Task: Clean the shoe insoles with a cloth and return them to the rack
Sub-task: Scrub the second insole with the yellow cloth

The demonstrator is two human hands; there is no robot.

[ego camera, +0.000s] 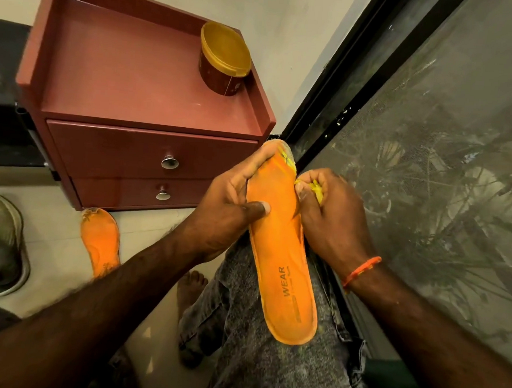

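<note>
A shoe (3,244) sits at the far left on the floor, and beside it a second orange insole (100,241) lies flat in front of the red drawer unit (140,102), which carries a gold-lidded tub (224,58) on top. The left hand (226,210) grips the orange insole (281,255) resting along the person's knee: thumb pressed on its upper face, the other fingers curled round its left edge toward the toe. The right hand (328,210) is curled tight on a bunched yellow cloth (316,189), held against the insole's right edge, next to the window screen (446,145).
</note>
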